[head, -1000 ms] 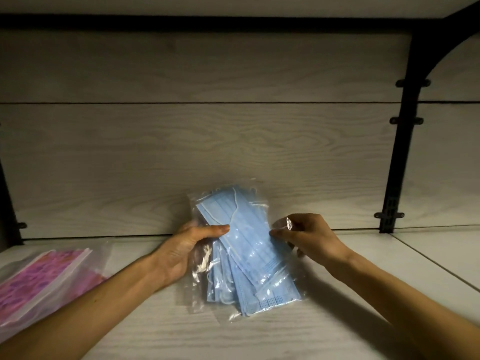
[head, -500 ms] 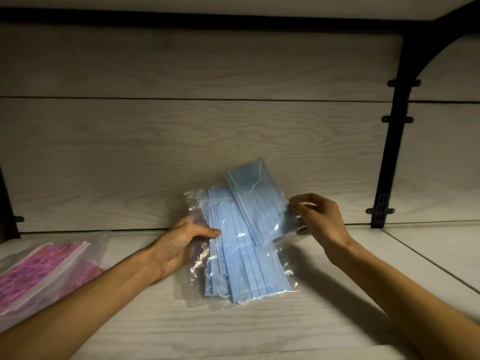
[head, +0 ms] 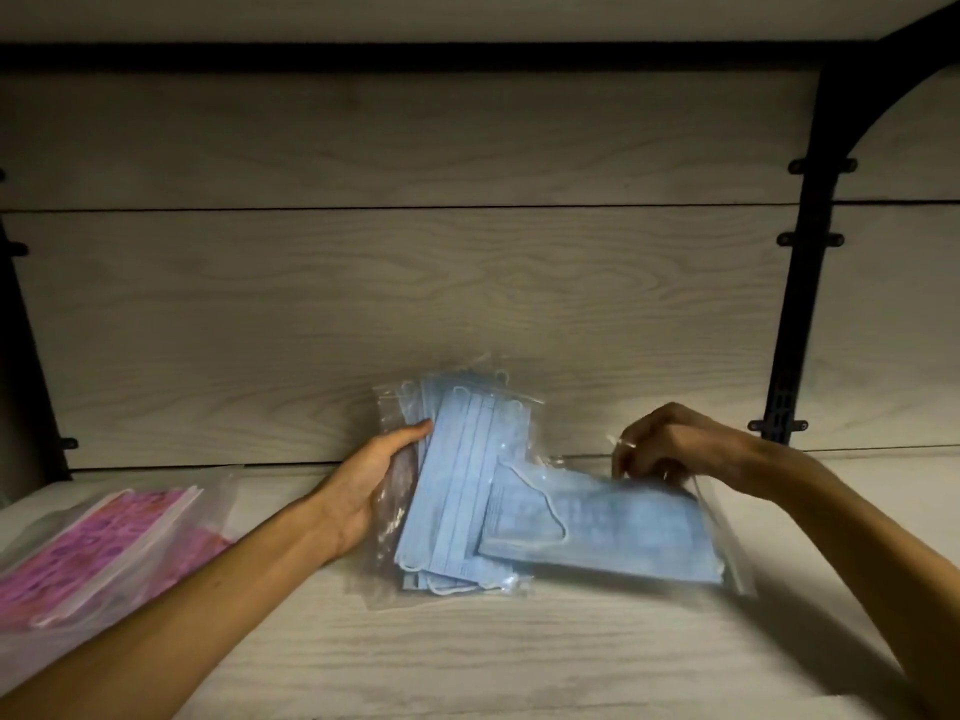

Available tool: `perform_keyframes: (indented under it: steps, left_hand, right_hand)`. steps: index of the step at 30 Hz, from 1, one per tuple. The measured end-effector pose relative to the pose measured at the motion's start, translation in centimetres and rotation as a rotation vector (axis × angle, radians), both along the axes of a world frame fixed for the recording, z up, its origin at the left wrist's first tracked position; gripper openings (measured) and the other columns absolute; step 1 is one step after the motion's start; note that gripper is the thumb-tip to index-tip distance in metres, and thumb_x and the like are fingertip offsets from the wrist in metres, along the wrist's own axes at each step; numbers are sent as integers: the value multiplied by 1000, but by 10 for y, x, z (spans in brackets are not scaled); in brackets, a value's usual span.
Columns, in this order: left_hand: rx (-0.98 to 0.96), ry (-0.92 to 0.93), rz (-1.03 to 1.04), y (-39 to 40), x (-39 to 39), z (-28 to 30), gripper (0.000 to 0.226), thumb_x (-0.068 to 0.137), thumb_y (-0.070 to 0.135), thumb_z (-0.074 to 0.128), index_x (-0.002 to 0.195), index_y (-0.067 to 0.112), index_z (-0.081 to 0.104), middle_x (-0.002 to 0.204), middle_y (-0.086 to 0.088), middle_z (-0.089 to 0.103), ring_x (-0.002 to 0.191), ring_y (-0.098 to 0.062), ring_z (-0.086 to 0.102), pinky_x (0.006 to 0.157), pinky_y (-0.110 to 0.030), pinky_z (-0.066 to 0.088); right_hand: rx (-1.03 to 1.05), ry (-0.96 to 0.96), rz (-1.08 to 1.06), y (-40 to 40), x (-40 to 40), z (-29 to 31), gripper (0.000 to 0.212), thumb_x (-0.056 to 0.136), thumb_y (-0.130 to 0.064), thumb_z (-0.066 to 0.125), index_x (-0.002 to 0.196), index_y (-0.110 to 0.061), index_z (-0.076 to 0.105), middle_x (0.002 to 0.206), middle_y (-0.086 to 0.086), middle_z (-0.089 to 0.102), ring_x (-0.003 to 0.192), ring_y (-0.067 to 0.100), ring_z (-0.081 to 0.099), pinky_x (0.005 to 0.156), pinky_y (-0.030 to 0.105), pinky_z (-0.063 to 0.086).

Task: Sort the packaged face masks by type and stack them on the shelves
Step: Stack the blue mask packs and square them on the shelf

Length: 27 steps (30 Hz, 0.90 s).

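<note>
A stack of blue face masks in clear bags [head: 460,491] leans near the back of the pale wooden shelf [head: 519,652]. My left hand [head: 371,483] grips the stack's left edge, thumb across the front. My right hand [head: 670,444] pinches the top edge of a single bagged blue mask [head: 608,527]. That bag lies sideways, to the right of the stack, its left end overlapping the stack's lower right.
A pile of pink patterned masks in clear bags [head: 98,553] lies at the shelf's left end. A black metal bracket [head: 800,314] runs up the back panel at the right. The shelf above closes off the top.
My right hand has pulled one bagged blue mask off the stack, turned it sideways and lowered it to the right. My left hand keeps hold of the stack.
</note>
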<state>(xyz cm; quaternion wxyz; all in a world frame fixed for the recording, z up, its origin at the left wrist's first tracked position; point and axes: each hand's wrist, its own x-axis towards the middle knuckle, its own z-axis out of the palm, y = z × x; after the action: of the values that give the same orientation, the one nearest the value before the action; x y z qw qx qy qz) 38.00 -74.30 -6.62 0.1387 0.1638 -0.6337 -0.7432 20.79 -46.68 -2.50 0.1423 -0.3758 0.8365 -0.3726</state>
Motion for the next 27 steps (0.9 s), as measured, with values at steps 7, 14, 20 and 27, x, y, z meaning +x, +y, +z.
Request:
perform_keyframes:
  steps: [7,14,20,27]
  left_hand:
    - [-63,9,-20,-1,-1,2,52,87,50,67,123,12,71,115,-18,74,107,-36,71,103,-49,50]
    - [-162,2,-116,-2,3,-4,65,72,9,86,132,8,60,119,-19,72,112,-40,68,107,-58,47]
    - [-243,8,48,-2,-4,-9,66,58,21,84,121,16,66,112,-7,76,112,-28,67,109,-51,45]
    - [-202,77,24,2,-7,-11,48,62,25,87,106,15,67,100,-4,78,88,-19,75,82,-36,55]
  right_hand:
    - [259,782,44,-43,32,29,27,76,-25,71,100,-36,77,91,-15,75,85,6,69,73,22,51]
    - [-65,1025,-149,-82,31,-3,78,82,-48,74,150,-30,40,147,-3,50,137,22,39,110,35,31]
    - [-265,230,-307,-54,3,-19,81,66,-63,63,134,-19,56,122,3,64,109,23,61,94,43,52]
    - [-280,163,-172,-47,-8,-19,14,80,-14,76,70,-24,80,72,-9,75,70,6,68,65,22,51]
